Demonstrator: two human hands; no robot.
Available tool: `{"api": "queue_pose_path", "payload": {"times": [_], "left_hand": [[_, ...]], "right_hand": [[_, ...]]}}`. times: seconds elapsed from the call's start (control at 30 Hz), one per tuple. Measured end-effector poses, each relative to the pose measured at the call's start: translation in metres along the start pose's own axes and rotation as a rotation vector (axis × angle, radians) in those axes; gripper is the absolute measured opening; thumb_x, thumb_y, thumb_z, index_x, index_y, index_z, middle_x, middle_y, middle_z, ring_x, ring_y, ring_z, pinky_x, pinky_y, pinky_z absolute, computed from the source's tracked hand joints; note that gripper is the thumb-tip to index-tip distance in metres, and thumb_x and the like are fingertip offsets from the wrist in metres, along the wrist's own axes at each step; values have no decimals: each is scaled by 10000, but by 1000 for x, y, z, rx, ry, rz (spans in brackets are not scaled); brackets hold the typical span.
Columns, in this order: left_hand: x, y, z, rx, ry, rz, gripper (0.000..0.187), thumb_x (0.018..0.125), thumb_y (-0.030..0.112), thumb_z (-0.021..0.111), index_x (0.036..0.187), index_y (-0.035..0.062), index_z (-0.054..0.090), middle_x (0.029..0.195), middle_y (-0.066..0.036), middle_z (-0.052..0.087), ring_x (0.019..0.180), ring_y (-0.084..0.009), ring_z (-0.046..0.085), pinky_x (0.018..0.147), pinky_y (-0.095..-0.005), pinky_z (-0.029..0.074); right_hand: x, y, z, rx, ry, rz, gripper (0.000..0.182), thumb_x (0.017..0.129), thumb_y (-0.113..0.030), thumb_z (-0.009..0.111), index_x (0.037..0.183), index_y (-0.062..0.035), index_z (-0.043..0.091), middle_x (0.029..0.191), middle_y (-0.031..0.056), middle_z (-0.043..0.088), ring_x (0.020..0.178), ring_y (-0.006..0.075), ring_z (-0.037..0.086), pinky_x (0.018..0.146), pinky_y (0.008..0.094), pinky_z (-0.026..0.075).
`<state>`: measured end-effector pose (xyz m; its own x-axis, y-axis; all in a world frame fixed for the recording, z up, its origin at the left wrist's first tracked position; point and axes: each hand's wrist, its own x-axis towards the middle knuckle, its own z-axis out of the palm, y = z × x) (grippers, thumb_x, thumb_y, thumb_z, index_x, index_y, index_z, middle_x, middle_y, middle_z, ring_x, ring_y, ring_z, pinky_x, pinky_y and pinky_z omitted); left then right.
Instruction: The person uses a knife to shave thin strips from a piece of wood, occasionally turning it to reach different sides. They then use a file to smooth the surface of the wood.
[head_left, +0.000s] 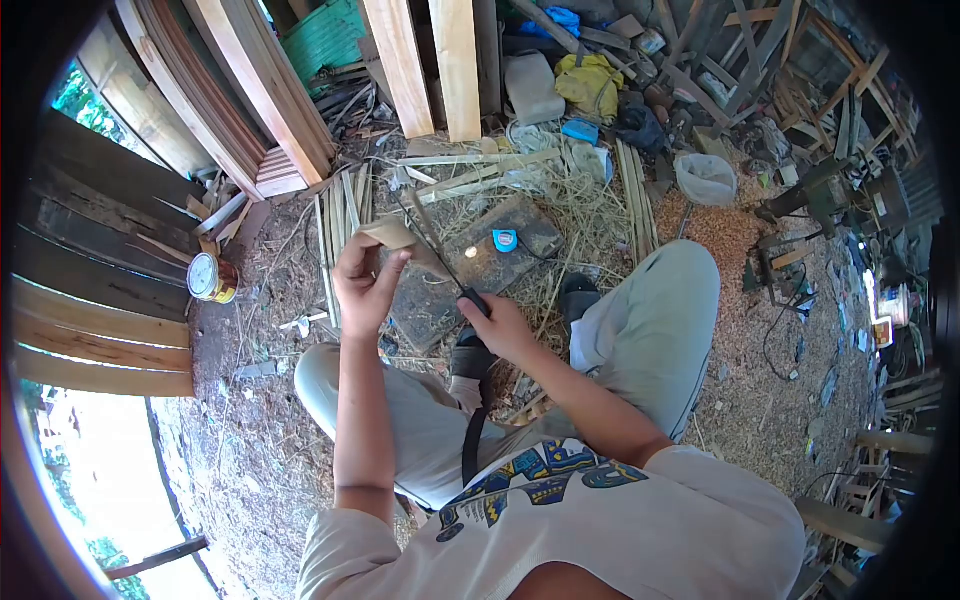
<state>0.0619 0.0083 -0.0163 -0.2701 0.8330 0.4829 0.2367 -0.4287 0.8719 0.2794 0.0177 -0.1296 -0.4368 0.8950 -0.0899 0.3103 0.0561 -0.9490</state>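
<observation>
My left hand [362,285] is closed on a flat tan strip [392,235], gripped between thumb and fingers; what it is made of is hard to make out. In my right hand [495,325] is the black handle of a long thin knife [447,266], its blade slanting up and left beside the tan strip. Below both hands lies a worn dark board [500,285] on the ground. A blue tape measure [505,240] rests on this board, to the right of the blade.
Thin strips [635,200] lie at right, and more slats [335,240] at left, among shavings. Tall planks [400,70] lean at the back. A paint can [212,277] stands left. A white bag [706,178] sits by sawdust near a dark metal machine [815,200].
</observation>
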Motion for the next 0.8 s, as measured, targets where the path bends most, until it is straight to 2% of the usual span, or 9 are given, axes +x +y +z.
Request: {"api": "queue_pose_path", "payload": {"times": [0.07,0.1,0.2,0.3,0.5,0.63,0.67,0.7,0.8], "left_hand": [[7,4,0,70,-81,85,847,726,95,937,1438,30,483,1411,-124,578,1290,-244,581,1090,-418,459],[6,8,0,94,-59,-56,1022,687,142,961,1533,41,395,1521,-137,499,1359,-270,533,1127,-447,424],[8,-17,-4,-28,10,-156,1050,694,144,960,1562,52,378,1529,-134,498,1370,-280,527,1136,-460,415],[5,-27,-7,127,-108,-127,890,731,122,937,1492,42,484,1421,-124,603,1312,-262,586,1108,-420,450],[4,-15,1,319,-94,-163,159,868,58,820,994,-2,743,969,-51,757,920,-122,683,874,-292,520],[2,-9,-5,45,-39,-105,233,849,37,833,1058,10,735,986,-77,756,968,-135,691,908,-299,523],[0,-25,-16,-12,-150,-171,546,789,77,892,1280,19,661,1182,-126,722,1162,-207,667,1042,-366,489],[0,-19,-12,-17,-147,-181,546,789,77,892,1280,19,661,1182,-126,722,1162,-207,667,1042,-366,489],[3,-18,-9,127,-212,-192,1102,672,181,977,1579,65,362,1495,-158,527,1446,-307,468,1192,-512,356]], "right_hand": [[14,34,12,-62,-10,87,620,999,-590,579,947,15,707,725,174,669,715,351,676,692,450,507],[16,32,10,-118,-14,169,623,1007,-589,571,956,14,718,740,169,677,723,326,676,700,432,505],[26,21,-2,-67,-113,282,656,1005,-613,553,944,19,719,768,183,691,748,352,688,716,445,513],[22,24,-1,-99,-82,228,679,1000,-629,548,945,28,713,759,177,684,737,357,681,704,444,506],[15,13,4,-155,12,121,673,985,-630,571,893,25,696,693,169,664,670,346,700,644,450,529],[8,-3,1,-117,-24,138,678,983,-631,573,907,31,698,726,188,681,770,390,709,722,474,524],[9,1,4,-109,13,106,680,985,-631,570,899,32,694,725,187,681,757,388,706,714,473,524],[7,7,6,-104,47,77,682,987,-631,568,892,33,689,725,187,681,744,385,703,707,472,525],[22,56,15,-136,30,194,690,994,-635,551,879,32,685,699,169,666,702,365,698,688,469,528]]}}
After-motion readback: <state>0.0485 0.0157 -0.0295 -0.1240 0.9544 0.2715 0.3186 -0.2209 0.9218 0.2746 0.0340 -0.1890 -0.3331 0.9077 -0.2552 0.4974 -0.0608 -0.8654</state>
